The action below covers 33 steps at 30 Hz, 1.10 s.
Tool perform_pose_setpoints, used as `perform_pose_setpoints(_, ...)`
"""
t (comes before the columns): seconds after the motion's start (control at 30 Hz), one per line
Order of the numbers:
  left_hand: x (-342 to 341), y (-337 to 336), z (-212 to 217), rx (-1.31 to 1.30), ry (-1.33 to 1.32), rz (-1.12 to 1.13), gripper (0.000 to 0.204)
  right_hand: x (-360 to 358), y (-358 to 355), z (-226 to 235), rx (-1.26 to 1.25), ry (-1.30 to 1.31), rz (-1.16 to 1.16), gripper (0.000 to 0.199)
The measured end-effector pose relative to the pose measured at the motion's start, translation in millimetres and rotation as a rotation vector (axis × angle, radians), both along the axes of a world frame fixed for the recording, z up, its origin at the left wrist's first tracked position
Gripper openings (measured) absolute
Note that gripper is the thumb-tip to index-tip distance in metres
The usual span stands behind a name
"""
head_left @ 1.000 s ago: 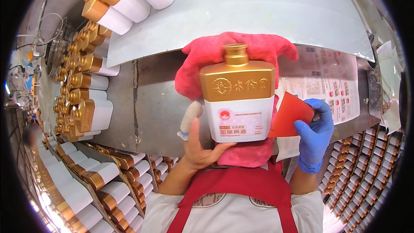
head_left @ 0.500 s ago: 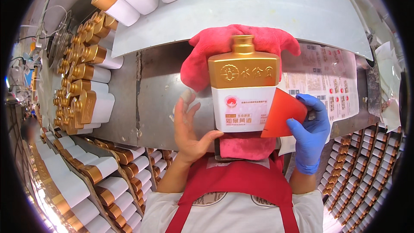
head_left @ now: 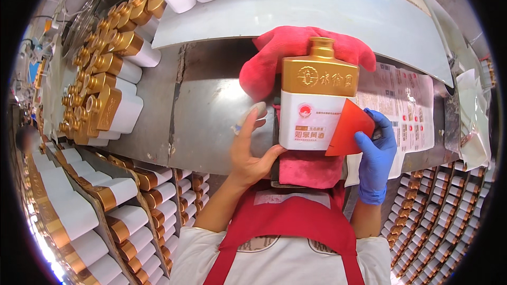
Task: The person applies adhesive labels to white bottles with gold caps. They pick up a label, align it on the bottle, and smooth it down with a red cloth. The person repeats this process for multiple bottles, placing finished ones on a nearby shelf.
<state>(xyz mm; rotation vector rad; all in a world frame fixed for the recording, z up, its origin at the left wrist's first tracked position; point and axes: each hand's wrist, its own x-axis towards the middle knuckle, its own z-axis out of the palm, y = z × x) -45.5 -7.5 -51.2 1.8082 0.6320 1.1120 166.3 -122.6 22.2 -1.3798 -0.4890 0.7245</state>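
A flat-sided bottle (head_left: 319, 80) with a gold shoulder and neck and a white body lies on its back on red padding (head_left: 257, 80), neck pointing away from me. A printed label (head_left: 309, 121) covers the front of its white part. In a blue glove, my right hand (head_left: 379, 161) grips a red scraper (head_left: 349, 129), whose straight edge rests across the right part of the label. My bare left hand (head_left: 251, 162) is beside the bottle's lower left, fingers apart, thumb at the bottom corner. One of its fingertips has a pale covering.
Printed label sheets (head_left: 409, 108) lie on the metal table (head_left: 203, 111) at right. Gold-and-white bottles (head_left: 113, 105) crowd the left side, and several stand on the raised grey board (head_left: 338, 10). Racks of bottles (head_left: 129, 221) flank me below on both sides.
The scraper has slid slightly left across the label. The whole view has shifted, so bottle and padding appear further right and higher. My left thumb stays at the bottle's corner.
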Motion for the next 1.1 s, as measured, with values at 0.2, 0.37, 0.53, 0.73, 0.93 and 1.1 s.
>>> perform_pose_setpoints(0.2, 1, -1, 3, 0.036, -0.034, 0.076, 0.089, 1, -6, -19, 0.067, 0.191, -0.036, 0.048)
perform_pose_setpoints(0.37, 3, -3, 5, -0.033, -0.074, 0.083, 0.084, 3, -12, -25, 0.116, 0.327, -0.007, 0.05)
perform_pose_setpoints(0.53, 4, -6, 10, -0.062, -0.029, 0.029, 0.094, 6, -19, -14, 0.123, 0.316, 0.023, 0.053)
perform_pose_setpoints(0.73, 15, -9, 23, 0.123, 0.102, -0.002, 0.103, 3, -12, 14, 0.063, -0.1, 0.003, 0.057)
perform_pose_setpoints(0.93, 25, -12, 25, 0.18, 0.089, 0.035, 0.098, -14, 3, 26, -0.003, -0.19, 0.137, 0.052)
perform_pose_setpoints(1.1, 29, -13, 22, 0.169, 0.065, 0.041, 0.094, -14, 6, 23, -0.011, -0.204, 0.165, 0.051)
